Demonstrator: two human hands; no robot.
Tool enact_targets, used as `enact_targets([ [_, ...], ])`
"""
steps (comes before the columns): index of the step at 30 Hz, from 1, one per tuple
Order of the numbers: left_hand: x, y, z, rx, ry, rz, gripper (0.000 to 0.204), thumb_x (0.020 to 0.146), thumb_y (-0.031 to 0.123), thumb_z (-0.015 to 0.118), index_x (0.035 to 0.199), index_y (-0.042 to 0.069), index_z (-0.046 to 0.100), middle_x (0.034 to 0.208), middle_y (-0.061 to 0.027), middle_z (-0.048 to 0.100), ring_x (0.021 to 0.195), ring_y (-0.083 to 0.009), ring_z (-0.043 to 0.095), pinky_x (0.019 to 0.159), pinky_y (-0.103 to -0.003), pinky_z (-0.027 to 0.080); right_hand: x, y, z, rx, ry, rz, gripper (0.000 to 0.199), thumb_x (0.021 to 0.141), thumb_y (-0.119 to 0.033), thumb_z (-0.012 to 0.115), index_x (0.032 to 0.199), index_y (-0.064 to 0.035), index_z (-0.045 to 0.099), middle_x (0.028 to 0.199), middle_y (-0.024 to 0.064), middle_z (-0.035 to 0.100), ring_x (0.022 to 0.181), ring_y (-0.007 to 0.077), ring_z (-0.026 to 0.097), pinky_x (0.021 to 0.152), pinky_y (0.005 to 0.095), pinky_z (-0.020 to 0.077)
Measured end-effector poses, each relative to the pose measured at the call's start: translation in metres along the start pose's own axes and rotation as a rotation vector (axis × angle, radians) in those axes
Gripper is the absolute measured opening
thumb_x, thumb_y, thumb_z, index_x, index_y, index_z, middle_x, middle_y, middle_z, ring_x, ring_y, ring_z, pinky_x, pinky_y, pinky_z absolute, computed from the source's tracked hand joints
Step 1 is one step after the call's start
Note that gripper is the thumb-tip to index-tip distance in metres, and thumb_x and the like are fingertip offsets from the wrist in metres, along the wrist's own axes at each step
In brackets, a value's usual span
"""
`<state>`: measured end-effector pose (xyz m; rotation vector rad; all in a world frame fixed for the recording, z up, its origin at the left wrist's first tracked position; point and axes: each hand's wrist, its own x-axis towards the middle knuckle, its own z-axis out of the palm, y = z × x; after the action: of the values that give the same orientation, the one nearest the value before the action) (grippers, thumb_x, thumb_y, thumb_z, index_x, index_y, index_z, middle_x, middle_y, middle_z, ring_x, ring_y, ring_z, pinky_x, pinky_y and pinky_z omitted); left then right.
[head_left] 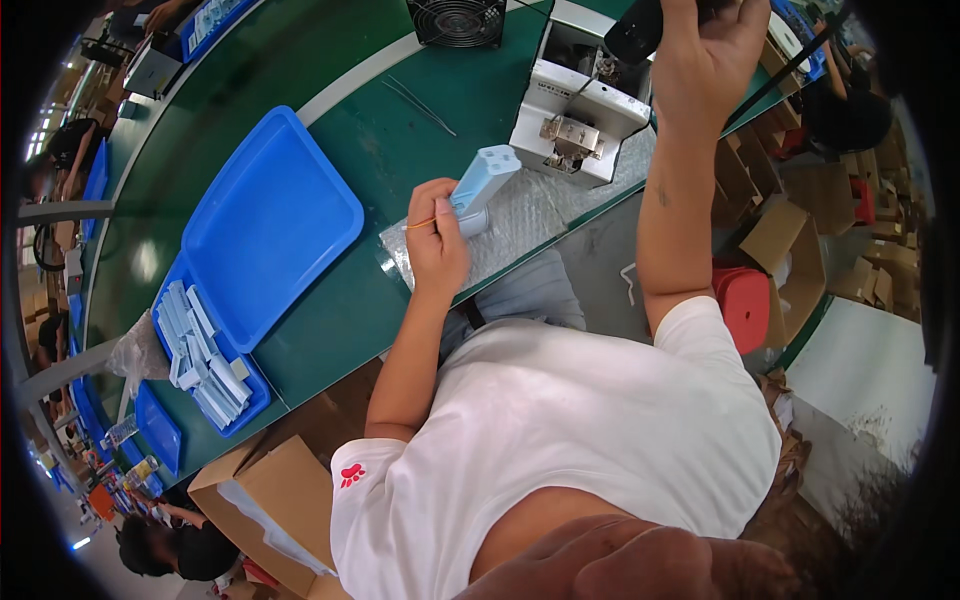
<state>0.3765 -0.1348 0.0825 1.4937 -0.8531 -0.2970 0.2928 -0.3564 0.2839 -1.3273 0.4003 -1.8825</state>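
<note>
A long green workbench (330,130) curves through a busy workshop, with cardboard boxes (790,240) stacked on the floor to the right and other people seated at the far left and lower left edges. On the bench lies an empty blue tray (270,225), and just below it a second blue tray (215,385) holds a heap of pale blue-and-white parts (200,355). A sheet of bubble wrap (520,225) is spread at the bench edge in front of the person in the white T-shirt. The left hand (437,235) rests on that sheet, its fingers curled tightly around the lower end of a light blue, block-shaped device (482,180) that stands tilted, its white top face pointing up and to the right; a thin orange strand shows against the knuckles. Behind the device sits a white machine (575,110) with a metal fixture at its front, and a black fan (457,20) stands beyond it. The right hand (705,60) is raised high above the machine, fingers closed around a black handle-like object (635,30) near the top edge. A red stool (745,300) stands beneath the right arm.
</note>
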Motion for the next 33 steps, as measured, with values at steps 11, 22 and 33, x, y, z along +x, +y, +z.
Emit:
enact_targets([
  [11, -0.007, 0.002, 0.012, 0.196, -0.003, 0.167, 0.02, 0.099, 0.007, 0.045, 0.097, 0.0, 0.064, 0.103, -0.0165, 0.065, 0.094, -0.0326, 0.059, 0.087, -0.043, 0.047, -0.012, -0.031, 0.004, 0.109, -0.215, 0.006, 0.051, 0.106, -0.053, 0.042, 0.11, -0.0025, 0.053, 0.078, 0.0097, 0.059, 0.05, 0.016, 0.055, 0.046, 0.0267, 0.0471],
  [22, -0.007, -0.002, 0.014, 0.162, 0.023, 0.228, 0.015, 0.096, 0.003, 0.048, 0.098, 0.0, 0.063, 0.103, -0.0163, 0.064, 0.094, -0.0335, 0.059, 0.085, -0.042, 0.046, -0.027, -0.024, -0.043, 0.649, -0.659, 0.441, 0.088, 0.09, -0.078, 0.041, 0.129, 0.0009, 0.048, 0.105, 0.0169, 0.053, 0.07, 0.0227, 0.056, 0.06, 0.0378, 0.0471],
  [33, -0.011, -0.009, 0.007, 0.142, 0.012, 0.213, 0.021, 0.101, 0.006, 0.042, 0.102, -0.001, 0.062, 0.107, -0.0175, 0.064, 0.097, -0.0307, 0.061, 0.089, -0.038, 0.047, -0.051, -0.009, 0.004, 0.428, -0.513, 0.279, 0.107, 0.076, -0.094, 0.038, 0.121, 0.0027, 0.051, 0.098, 0.0179, 0.055, 0.067, 0.0254, 0.056, 0.058, 0.0391, 0.0483],
])
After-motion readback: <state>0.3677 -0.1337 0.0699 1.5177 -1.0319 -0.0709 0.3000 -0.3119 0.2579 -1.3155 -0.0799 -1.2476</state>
